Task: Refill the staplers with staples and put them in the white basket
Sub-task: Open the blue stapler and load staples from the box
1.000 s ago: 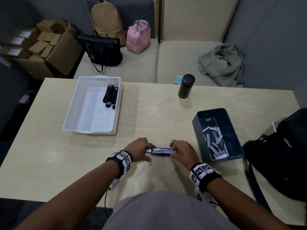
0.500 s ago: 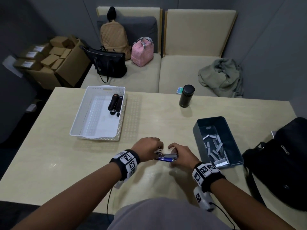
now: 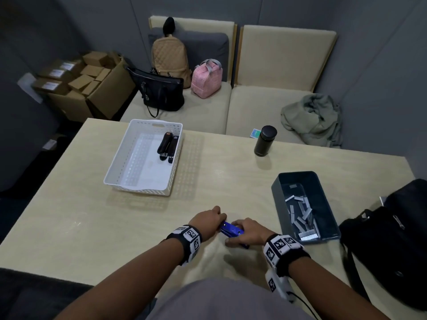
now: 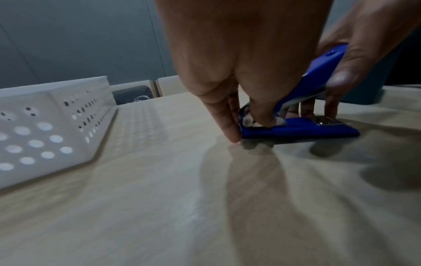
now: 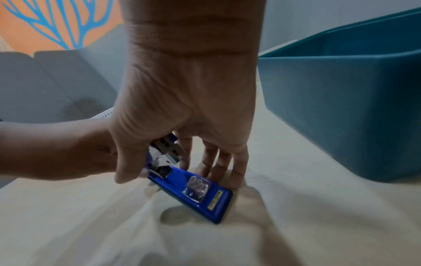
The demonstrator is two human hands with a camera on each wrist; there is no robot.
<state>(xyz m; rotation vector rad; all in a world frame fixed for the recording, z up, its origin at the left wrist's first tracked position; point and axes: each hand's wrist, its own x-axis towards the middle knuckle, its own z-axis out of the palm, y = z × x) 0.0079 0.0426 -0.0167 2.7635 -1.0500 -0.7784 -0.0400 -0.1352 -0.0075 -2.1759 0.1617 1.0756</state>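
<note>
On the left of the table stands the white basket, with two black staplers lying side by side against its right wall.

Nearer the person, just right of the basket's near corner, the left hand reaches in from the lower left, forearm stretched across the table edge, knuckles up and fingers pointing down. In the left wrist view its fingers are curled onto the hinged rear end of the blue stapler; this grip is narrow, a pinch on the back of the stapler, with one fingertip touching the table beside the base.

The blue stapler sits on the table between the two hands, close to the near edge. Its base lies flat and its top arm is raised at an angle, so the stapler is partly open, with the metal magazine showing between the two blue parts.

The right hand comes from the lower right, wrist bent down over the stapler. In the right wrist view its thumb lies on one side of the raised top and its fingers reach down the other side, fingertips touching the table beside the base; this grip holds the stapler's top arm.

Just right of that hand stands the dark teal bin, with loose strips of staples scattered inside.

Beyond it, at the far edge, stands a black bottle, and a black bag rests at the table's right side.
</note>
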